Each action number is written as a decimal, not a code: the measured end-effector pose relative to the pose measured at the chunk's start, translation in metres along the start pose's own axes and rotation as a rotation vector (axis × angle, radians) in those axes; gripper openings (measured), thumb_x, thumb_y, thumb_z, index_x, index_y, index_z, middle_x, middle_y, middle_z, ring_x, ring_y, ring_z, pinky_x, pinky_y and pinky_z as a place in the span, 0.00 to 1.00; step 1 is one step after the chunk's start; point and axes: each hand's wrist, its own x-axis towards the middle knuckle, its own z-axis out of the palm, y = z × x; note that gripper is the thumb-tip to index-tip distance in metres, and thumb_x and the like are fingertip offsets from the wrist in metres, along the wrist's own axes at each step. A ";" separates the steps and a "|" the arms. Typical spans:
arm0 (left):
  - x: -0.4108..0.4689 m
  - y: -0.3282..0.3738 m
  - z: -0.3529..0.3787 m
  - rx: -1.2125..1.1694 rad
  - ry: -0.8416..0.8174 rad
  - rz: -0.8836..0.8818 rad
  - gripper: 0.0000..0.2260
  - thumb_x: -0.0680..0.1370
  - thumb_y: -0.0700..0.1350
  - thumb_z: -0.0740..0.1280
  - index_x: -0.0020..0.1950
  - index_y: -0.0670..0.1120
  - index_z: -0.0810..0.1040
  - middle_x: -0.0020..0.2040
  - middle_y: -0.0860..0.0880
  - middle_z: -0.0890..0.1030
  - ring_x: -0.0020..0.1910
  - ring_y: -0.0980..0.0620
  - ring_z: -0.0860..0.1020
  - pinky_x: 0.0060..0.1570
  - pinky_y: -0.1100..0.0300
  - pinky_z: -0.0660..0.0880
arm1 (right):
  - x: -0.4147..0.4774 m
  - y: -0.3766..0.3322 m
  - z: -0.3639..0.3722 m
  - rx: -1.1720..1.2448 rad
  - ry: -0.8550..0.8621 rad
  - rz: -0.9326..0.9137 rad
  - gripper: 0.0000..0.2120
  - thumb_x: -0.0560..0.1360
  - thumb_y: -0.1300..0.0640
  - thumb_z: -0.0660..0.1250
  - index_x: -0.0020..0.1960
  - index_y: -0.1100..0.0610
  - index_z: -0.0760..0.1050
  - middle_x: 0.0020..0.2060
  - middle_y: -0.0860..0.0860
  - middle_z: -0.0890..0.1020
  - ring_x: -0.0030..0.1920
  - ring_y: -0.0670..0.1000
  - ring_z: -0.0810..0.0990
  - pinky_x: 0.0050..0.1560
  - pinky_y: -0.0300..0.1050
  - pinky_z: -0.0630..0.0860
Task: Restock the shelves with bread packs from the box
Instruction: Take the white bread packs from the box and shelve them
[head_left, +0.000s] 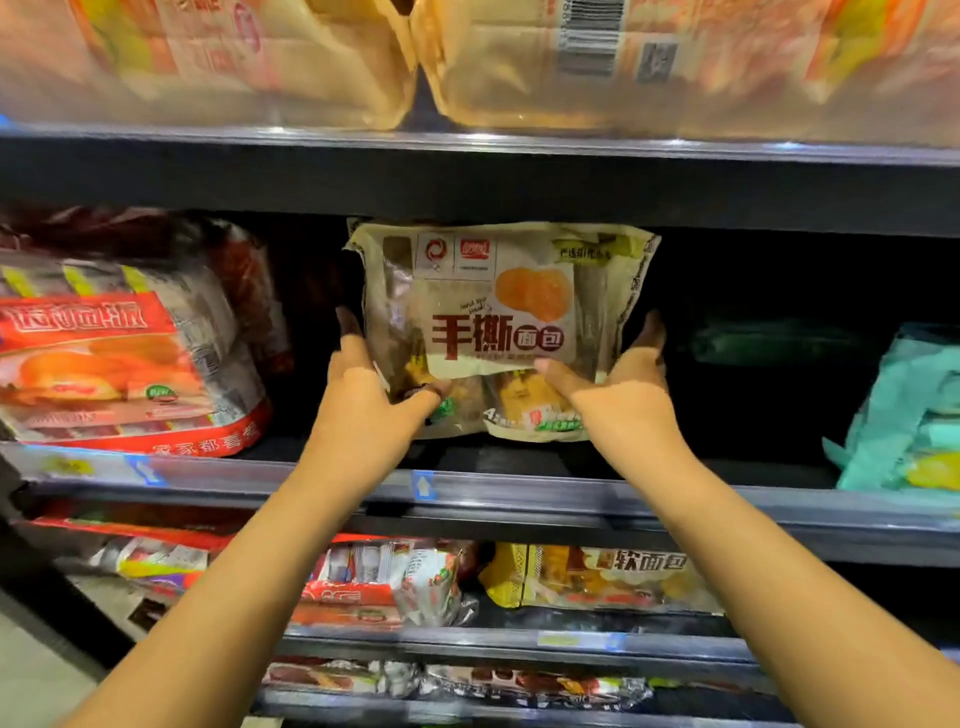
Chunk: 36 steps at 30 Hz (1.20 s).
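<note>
A beige bread pack with brown lettering and an orange bun picture stands upright in the middle shelf bay, its bottom just above the shelf's front rail. My left hand grips its lower left side, thumb across the front. My right hand grips its lower right side, thumb on the front and fingers behind. The box is out of view.
A red and white bread pack lies to the left on the same shelf, teal packs to the right, with a dark gap between. Pale bread bags fill the shelf above. Lower shelves hold several mixed packs.
</note>
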 end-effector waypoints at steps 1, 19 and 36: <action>-0.002 0.002 0.000 0.034 0.036 0.048 0.33 0.73 0.52 0.73 0.71 0.45 0.60 0.68 0.43 0.68 0.66 0.45 0.71 0.62 0.56 0.69 | -0.005 0.002 -0.001 -0.072 0.064 -0.059 0.51 0.68 0.42 0.73 0.77 0.58 0.46 0.74 0.60 0.60 0.74 0.60 0.59 0.71 0.53 0.62; 0.050 0.005 0.042 0.267 0.075 0.082 0.34 0.78 0.46 0.67 0.79 0.49 0.53 0.78 0.43 0.60 0.67 0.38 0.72 0.62 0.50 0.73 | 0.057 0.004 0.047 -0.264 -0.184 -0.091 0.55 0.68 0.45 0.74 0.78 0.51 0.38 0.75 0.60 0.55 0.74 0.65 0.56 0.72 0.62 0.60; 0.036 0.016 0.037 0.019 0.037 -0.056 0.20 0.76 0.45 0.71 0.66 0.41 0.75 0.60 0.41 0.81 0.59 0.40 0.78 0.59 0.52 0.76 | 0.044 0.010 0.044 -0.264 -0.176 -0.049 0.60 0.51 0.23 0.59 0.77 0.48 0.52 0.72 0.56 0.67 0.69 0.62 0.66 0.68 0.59 0.68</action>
